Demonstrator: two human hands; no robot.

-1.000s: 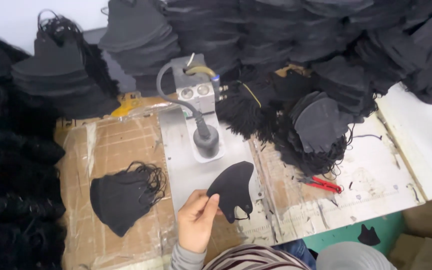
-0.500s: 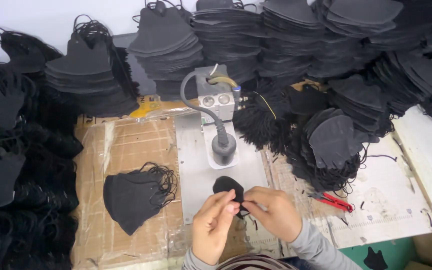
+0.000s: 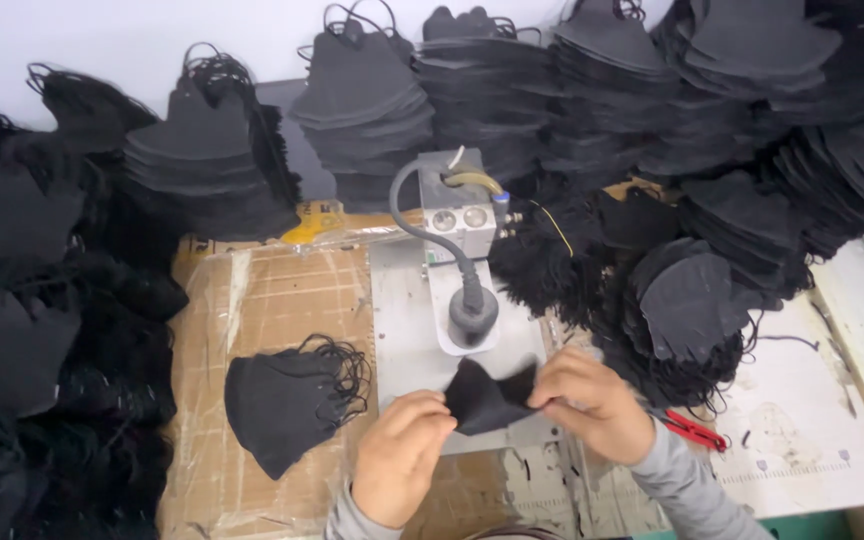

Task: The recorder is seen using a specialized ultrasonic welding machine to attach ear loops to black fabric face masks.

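Both hands point(image 3: 497, 425) pinching black mask point(image 3: 487, 395)

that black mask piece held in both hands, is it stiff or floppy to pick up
Probably floppy: the black mask piece folds and sags between the left hand and right hand. Likely light, since a fingertip grip carries it. Unlikely to roll; the finished masks lie flat on the cardboard.

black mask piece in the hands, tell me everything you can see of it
The black mask piece is matte, soft and fabric-like, folded or bunched into a rough bow-tie shape with a dip in its top edge. It is held just above the grey metal plate, in front of the round press head. The left hand pinches its left end and the right hand its right end. No ear loops show on it.
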